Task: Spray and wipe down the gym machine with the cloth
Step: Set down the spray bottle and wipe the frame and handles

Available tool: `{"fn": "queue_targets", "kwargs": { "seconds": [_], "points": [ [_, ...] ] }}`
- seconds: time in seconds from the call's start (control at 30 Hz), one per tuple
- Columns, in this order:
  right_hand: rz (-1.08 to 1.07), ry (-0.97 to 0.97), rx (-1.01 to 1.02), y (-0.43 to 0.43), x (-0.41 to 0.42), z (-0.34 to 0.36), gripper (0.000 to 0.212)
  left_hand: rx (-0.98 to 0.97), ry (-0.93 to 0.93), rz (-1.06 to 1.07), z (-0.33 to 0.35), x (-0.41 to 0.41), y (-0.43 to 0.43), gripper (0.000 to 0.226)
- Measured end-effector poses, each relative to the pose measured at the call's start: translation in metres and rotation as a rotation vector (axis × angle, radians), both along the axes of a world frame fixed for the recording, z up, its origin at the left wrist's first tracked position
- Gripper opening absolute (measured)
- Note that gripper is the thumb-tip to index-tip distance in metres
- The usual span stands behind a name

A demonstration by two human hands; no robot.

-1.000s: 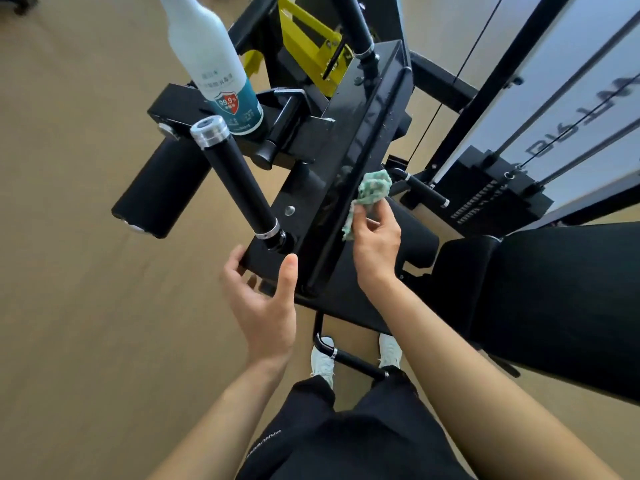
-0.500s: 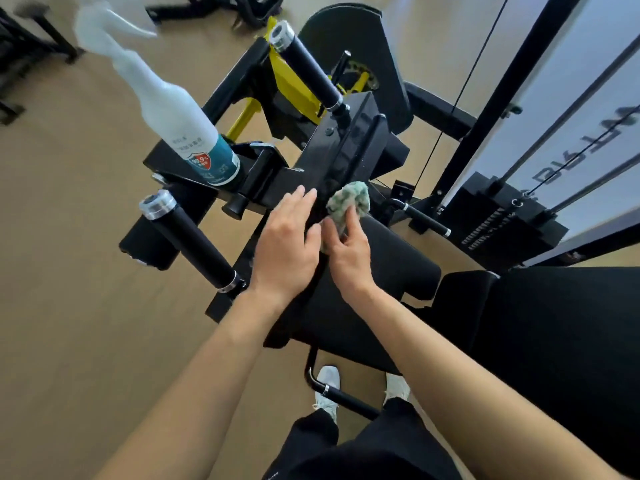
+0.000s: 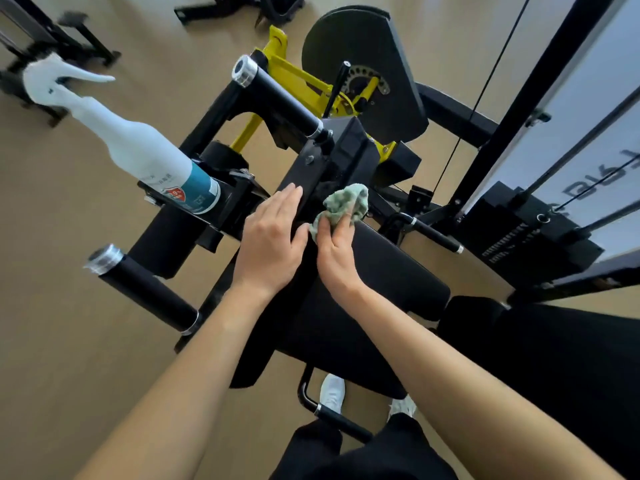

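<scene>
1. The cloth point(image 3: 344, 199) shows only in part: its lower folds are bunched under the fingers of the right hand point(image 3: 336, 252), whose palm side faces away from the camera.
2. The left hand point(image 3: 270, 244) lies flat over the machine's black frame bar point(image 3: 304, 174) and hides the stretch beneath it.
3. The spray bottle point(image 3: 138, 150) carries label print too small to read, and its trigger head is slightly blurred.
4. The weight stack point(image 3: 530, 233) markings are too small to read.
5. Lettering on the pale panel point(image 3: 595, 109) is crossed by guide rods and cut by the right edge.
6. The white shoes point(image 3: 332, 393) are half hidden by the seat pad point(image 3: 381, 289) and the trousers.
7. Other equipment point(image 3: 52, 39) runs off the upper left edges.
8. Both forearms run off the bottom edge.
</scene>
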State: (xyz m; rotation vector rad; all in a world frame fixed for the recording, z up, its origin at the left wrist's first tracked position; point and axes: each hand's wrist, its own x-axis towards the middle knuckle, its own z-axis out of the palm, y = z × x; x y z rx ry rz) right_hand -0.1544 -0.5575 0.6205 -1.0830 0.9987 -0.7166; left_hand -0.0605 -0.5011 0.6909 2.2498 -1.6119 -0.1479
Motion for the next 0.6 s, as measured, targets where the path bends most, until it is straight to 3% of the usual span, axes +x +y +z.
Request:
{"fn": "queue_targets", "kwargs": {
  "seconds": [0.37,0.5,0.6],
  "points": [
    [-0.162,0.017,0.011,-0.16,0.011,0.003,0.07,0.007,-0.038,0.037,0.002,-0.002,-0.002,0.058],
    [-0.153,0.001,-0.116,-0.125,0.007,0.01,0.07,0.013,-0.056,0.049,0.003,-0.004,-0.004,0.057],
    [-0.012,-0.031,-0.115,-0.062,-0.004,0.012,0.077,0.017,-0.052,0.052,0.003,-0.003,-0.005,0.056]
  ]
}}
